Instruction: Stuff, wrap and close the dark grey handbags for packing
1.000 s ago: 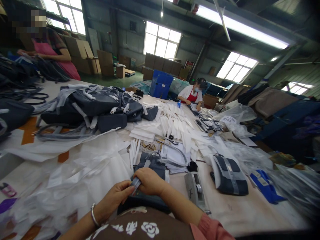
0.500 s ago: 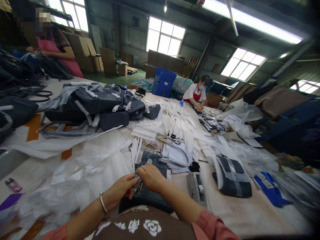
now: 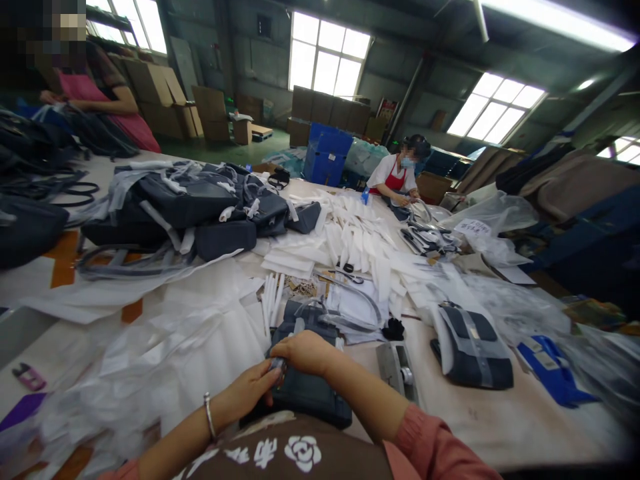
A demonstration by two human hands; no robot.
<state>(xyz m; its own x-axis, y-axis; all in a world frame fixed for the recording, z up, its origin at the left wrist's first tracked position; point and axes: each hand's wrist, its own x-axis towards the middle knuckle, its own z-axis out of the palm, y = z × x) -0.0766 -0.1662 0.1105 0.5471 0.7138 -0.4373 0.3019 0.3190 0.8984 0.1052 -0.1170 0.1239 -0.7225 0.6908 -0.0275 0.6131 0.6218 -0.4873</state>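
A dark blue-grey handbag (image 3: 317, 395) lies on the table right in front of me, against my apron. Over its left side my two hands meet. My left hand (image 3: 253, 389), with a silver bangle at the wrist, pinches a small plastic-covered part of the bag. From above, my right hand (image 3: 305, 352) closes on the same part with bent fingers. Most of that part is hidden by the fingers, and a glint of metal shows between them. Just beyond lies the bag's upper section, with a grey handle (image 3: 357, 320) behind it.
Dark bags (image 3: 190, 200) are heaped at the back left, and white foam sheets (image 3: 360, 233) lie mid-table. To the right are a metal block (image 3: 397, 370), a folded bag (image 3: 475, 347) and a blue tape dispenser (image 3: 553, 370). Pink snips (image 3: 30, 377) lie left. Two co-workers stand across.
My hands stay together on the bag's small part, the right one shifting slightly. More of the bag's front shows below them. The view has tilted a little.
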